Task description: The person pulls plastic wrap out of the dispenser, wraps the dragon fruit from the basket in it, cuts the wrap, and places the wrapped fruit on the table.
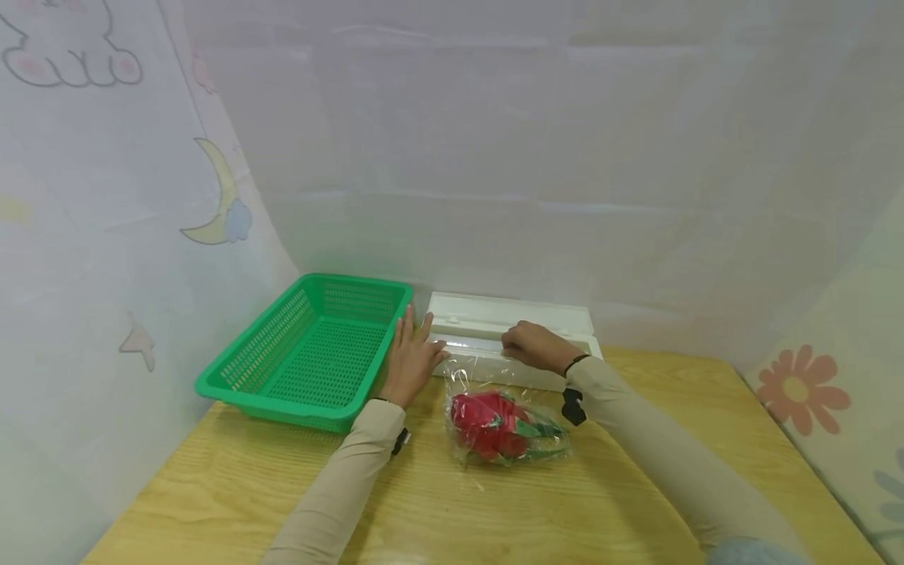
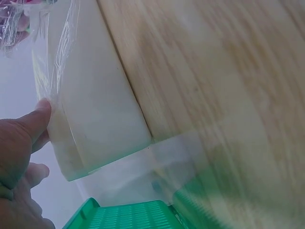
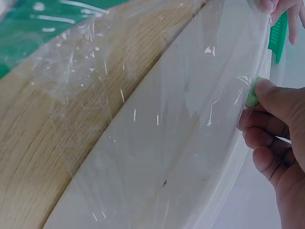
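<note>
A white cling film dispenser box [image 1: 512, 373] lies on the table with its lid [image 1: 523, 311] tipped back. Clear cling film [image 3: 86, 71] runs from it, over its front, down to a red artificial flower [image 1: 490, 424] with green leaves, which is wrapped in film. My right hand [image 1: 540, 348] is at the box's front edge. Its thumb and index finger pinch a small green slide cutter [image 3: 252, 98], seen in the right wrist view. At the box's left end is my left hand [image 1: 411, 362], fingers extended, thumb resting on the front edge beside the film.
A green plastic basket [image 1: 282, 410] stands at the left, its right rim close beside my left hand. The wooden table [image 1: 233, 486] meets a pale cloth backdrop [image 1: 452, 157] at the back and sides.
</note>
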`<act>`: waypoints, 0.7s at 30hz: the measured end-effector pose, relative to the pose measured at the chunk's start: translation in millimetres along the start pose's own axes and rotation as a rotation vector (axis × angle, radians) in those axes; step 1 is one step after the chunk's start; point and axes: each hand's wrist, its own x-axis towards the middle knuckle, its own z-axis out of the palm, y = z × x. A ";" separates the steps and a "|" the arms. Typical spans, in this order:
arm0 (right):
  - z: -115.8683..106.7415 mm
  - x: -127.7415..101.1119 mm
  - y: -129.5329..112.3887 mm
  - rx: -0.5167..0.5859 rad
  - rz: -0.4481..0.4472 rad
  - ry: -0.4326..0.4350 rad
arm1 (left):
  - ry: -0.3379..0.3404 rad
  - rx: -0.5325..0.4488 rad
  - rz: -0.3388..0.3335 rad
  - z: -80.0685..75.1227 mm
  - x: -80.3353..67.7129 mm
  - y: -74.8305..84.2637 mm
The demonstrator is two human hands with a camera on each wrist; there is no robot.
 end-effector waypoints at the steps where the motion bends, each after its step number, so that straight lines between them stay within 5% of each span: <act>1: -0.6 -1.3 -0.1 0.006 0.007 -0.006 | -0.002 0.004 0.003 0.3 0.2 0.4; 9: -1.4 -6.4 -3.7 0.001 -0.021 0.020 | -0.069 0.011 -0.013 0.8 -1.8 -0.8; 21: 5.1 -11.6 4.9 -0.074 -0.060 0.085 | -0.033 -0.032 -0.014 0.9 -4.2 -3.8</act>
